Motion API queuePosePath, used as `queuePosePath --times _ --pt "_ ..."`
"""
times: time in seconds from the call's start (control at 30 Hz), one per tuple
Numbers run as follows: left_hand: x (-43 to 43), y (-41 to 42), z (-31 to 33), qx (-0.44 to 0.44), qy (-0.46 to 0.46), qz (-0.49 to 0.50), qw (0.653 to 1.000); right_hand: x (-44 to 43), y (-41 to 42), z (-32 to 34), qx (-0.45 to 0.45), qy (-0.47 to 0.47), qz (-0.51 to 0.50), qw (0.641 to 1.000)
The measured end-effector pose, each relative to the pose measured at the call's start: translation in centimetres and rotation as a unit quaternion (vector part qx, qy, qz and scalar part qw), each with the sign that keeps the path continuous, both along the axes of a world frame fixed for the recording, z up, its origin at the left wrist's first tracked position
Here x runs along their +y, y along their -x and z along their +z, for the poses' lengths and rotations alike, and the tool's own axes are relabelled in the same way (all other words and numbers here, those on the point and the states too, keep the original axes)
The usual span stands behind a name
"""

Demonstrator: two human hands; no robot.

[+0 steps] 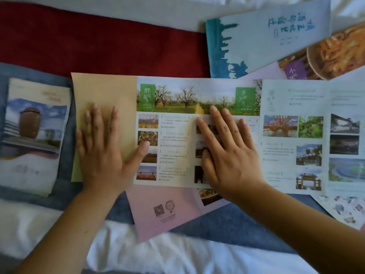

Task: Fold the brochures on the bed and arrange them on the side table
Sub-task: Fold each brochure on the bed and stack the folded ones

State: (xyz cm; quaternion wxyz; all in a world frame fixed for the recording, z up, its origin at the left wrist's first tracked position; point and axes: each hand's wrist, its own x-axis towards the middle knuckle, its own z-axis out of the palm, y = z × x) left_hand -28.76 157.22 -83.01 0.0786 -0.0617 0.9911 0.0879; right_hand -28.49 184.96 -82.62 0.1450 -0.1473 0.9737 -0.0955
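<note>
On the open brochure point(177, 99), left hand point(102, 155) presses flat at its left end, right hand point(227, 155) flat near its middle.

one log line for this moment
left hand: flat on tan panel | right hand: flat on open brochure | step: folding

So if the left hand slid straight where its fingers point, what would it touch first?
The left hand lies flat on the open brochure's tan panel. Going straight on, it would cross the panel's far edge and likely meet the red cloth first; nothing else shows in that line.
</note>
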Motion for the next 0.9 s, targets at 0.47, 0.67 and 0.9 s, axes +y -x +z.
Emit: queuePosePath --times 0.47,0.67,0.9 --pt "2.1 0.0 0.8 0.005 -0.156 -0.036 0.987 -1.0 0.6 -0.6 0.010 -0.034 0.013 0.999" --pt "3.8 -0.2 0.9 -0.011 -0.148 -0.034 0.988 -0.2 0.7 -0.2 0.016 0.010 -0.005 1.000" --pt "3.9 -0.2 0.3 -0.010 -0.116 -0.034 0.993 5.1 0.3 1.1 -0.003 -0.066 -0.079 0.995"
